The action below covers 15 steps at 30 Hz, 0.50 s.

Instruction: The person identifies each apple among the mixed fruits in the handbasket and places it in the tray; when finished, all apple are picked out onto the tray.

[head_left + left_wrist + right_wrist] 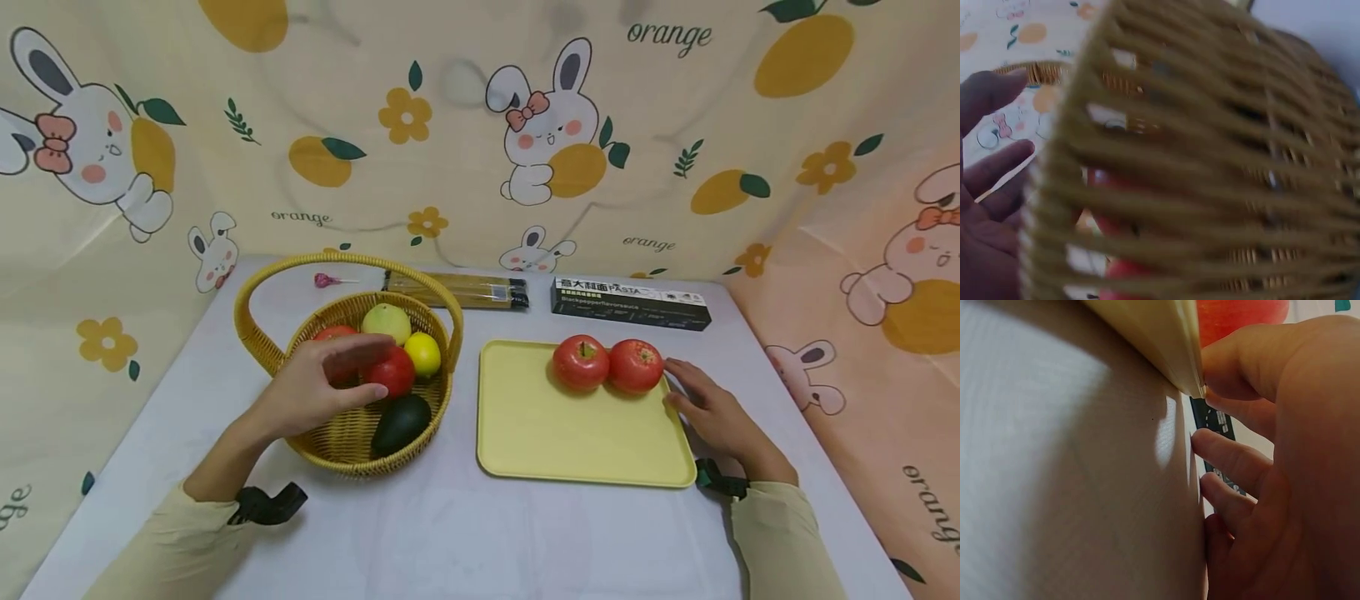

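My left hand (326, 379) hovers over the yellow wicker basket (352, 462), its thumb and fingers spread apart near a red apple (393, 372). In the left wrist view, the basket's blurred woven side (1197, 175) hides much of the fruit, and nothing is between the fingers of the left hand (994, 181). Around that apple lie a pale green round fruit (387, 322), a yellow lemon (422, 355) and a dark avocado (401, 425). My right hand (712, 417) rests beside the yellow tray (585, 450), thumb at its right rim. Two red apples (581, 362) sit on the tray.
Behind the tray lies a black pasta box (630, 304). Spaghetti packs (465, 290) and a pink-wrapped lollipop (326, 281) lie behind the basket. The basket's tall handle (352, 260) arches over it. A printed cloth hangs around the white table.
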Each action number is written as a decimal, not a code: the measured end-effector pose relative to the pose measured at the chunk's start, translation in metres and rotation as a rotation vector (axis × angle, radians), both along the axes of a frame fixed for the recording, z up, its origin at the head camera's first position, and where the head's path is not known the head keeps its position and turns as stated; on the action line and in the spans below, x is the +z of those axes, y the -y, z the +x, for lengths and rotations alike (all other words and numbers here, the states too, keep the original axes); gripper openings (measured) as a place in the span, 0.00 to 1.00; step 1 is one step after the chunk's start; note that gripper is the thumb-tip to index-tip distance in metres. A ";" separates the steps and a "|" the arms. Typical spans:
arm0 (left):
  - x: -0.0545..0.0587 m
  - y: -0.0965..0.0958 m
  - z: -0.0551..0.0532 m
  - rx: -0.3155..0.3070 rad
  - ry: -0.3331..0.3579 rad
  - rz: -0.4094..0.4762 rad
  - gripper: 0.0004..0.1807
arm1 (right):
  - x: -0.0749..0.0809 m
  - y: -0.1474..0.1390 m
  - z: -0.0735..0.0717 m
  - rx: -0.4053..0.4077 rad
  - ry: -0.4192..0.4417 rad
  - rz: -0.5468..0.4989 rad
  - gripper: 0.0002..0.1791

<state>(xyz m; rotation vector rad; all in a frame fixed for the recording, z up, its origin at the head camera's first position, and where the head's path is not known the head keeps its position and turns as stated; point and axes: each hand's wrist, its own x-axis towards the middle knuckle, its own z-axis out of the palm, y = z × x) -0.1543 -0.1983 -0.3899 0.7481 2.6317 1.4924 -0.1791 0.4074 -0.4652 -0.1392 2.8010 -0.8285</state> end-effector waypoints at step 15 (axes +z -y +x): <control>-0.013 -0.014 -0.009 0.099 -0.032 -0.412 0.41 | 0.000 0.001 0.000 -0.005 0.009 -0.004 0.40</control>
